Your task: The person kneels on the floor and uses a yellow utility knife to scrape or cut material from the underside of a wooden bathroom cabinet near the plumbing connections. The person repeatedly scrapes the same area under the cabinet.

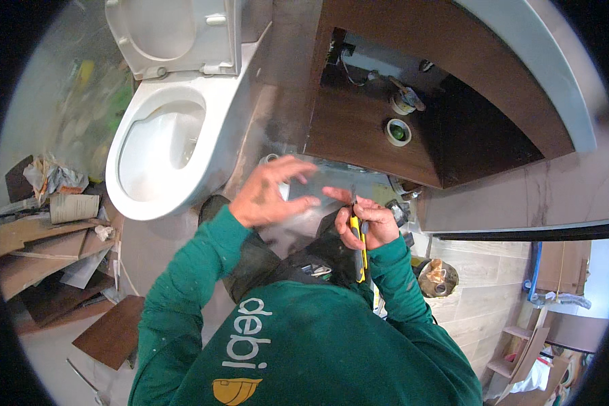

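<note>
In my right hand (369,223) is a yellow and black utility knife (360,254), its handle pointing back toward my body and its thin tip pointing away. The fingers close round it, and the index finger reaches out to the left. My left hand (271,193) hovers a little to the left of it, slightly blurred, fingers apart and curved, with nothing visible in them. Both hands are above my dark-trousered knees. Beyond my left hand stands a white toilet (132,183) with its lid raised.
An open brown cabinet (358,128) ahead holds a roll of tape (398,132) and a small tub (403,103). Scrap boards (47,247) pile up at the left, with a loose brown panel (111,331) nearer. A bucket (438,278) stands to my right.
</note>
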{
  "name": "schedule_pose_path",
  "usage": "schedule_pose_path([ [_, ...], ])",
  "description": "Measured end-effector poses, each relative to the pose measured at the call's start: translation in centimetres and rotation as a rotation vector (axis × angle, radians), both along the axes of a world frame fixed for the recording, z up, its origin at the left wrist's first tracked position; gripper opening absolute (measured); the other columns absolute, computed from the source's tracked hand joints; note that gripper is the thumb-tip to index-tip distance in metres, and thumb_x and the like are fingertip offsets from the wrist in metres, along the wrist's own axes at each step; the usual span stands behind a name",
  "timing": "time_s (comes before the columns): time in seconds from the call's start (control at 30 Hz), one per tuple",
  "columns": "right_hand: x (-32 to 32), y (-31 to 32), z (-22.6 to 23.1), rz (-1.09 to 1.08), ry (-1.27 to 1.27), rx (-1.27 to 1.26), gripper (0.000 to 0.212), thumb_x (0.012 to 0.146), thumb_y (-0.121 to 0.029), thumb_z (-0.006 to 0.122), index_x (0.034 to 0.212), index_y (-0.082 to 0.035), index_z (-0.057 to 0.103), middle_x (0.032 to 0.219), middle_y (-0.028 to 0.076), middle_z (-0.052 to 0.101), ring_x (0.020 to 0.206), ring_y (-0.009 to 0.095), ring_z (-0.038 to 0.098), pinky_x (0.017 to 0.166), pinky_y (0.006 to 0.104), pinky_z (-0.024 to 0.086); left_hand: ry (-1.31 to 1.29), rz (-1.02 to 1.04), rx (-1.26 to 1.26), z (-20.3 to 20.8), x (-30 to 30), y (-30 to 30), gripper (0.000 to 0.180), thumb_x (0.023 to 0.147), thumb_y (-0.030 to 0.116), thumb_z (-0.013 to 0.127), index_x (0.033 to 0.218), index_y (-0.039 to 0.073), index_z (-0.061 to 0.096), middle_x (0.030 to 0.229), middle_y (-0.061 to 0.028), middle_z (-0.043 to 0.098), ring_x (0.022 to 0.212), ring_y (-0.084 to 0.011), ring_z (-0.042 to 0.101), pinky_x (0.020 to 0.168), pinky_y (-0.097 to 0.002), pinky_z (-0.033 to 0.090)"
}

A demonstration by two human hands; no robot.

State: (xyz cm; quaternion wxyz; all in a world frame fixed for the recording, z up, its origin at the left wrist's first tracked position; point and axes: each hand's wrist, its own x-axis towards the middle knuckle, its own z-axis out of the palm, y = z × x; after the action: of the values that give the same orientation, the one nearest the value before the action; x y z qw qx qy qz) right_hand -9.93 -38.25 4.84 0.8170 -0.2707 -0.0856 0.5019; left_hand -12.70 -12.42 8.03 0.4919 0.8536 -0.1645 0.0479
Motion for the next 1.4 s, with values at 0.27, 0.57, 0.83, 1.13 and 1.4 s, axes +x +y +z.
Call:
schedule_pose_path([
  [0.27,-1.5,0.5,0.0,0.059,-0.112,-0.08,0.06,0.093,-0.029,0.055,0.141,0.002,0.038,0.088,0.022,0.066,0.044,0.021,0.052,0.041,0.0295,0.039,-0.077,-0.141,-0.052,0.8,-1.3,-2.6,0.029,0.077,0.01,0.075,0.104,0.0,0.07,0.093,-0.012,0.067,0.085,-0.0253,0.066,0.075,-0.0339,0.053],
  [0.57,-1.9,-0.2,0.5,0.031,-0.1,-0.106,0.059,0.094,-0.026,0.053,0.141,0.005,0.037,0.087,0.023,0.066,0.044,0.021,0.053,0.043,0.0282,0.042,0.68,0.144,-0.706,-1.3,-2.0,-2.6,0.021,0.092,0.015,0.063,0.104,-0.001,0.068,0.09,-0.0112,0.069,0.081,-0.0192,0.067,0.073,-0.0301,0.055],
  [0.83,-1.4,-1.1,0.0,-0.035,-0.131,-0.145,0.047,0.095,-0.02,0.051,0.133,0.007,0.044,0.085,0.025,0.065,0.046,0.022,0.056,0.044,0.0284,0.044,1.034,0.127,-1.148,-3.2,-2.2,-2.2,0.028,0.096,0.019,0.058,0.112,-0.004,0.062,0.096,-0.0139,0.068,0.083,-0.0209,0.066,0.072,-0.0313,0.055],
  [1.13,0.7,-4.7,-8.2,-0.251,0.067,-0.577,0.026,0.098,-0.019,0.045,0.116,-0.004,0.055,0.092,0.012,0.067,0.053,0.017,0.055,0.05,0.0269,0.046,0.744,0.028,0.055,-13.6,-11.8,10.5,0.016,0.09,0.009,0.061,0.09,-0.006,0.068,0.078,-0.0142,0.068,0.062,-0.0176,0.061,0.06,-0.0308,0.051],
  [1.4,8.2,-6.5,-23.9,-0.998,0.619,-0.236,0.024,0.096,-0.021,0.038,0.108,-0.006,0.052,0.11,0.019,0.064,0.063,0.023,0.054,0.057,0.0374,0.047,0.811,0.634,1.246,-18.8,-25.2,27.6,0.019,0.071,0.017,0.071,0.082,0.004,0.064,0.087,-0.0198,0.066,0.085,-0.0402,0.064,0.077,-0.0484,0.052],
])
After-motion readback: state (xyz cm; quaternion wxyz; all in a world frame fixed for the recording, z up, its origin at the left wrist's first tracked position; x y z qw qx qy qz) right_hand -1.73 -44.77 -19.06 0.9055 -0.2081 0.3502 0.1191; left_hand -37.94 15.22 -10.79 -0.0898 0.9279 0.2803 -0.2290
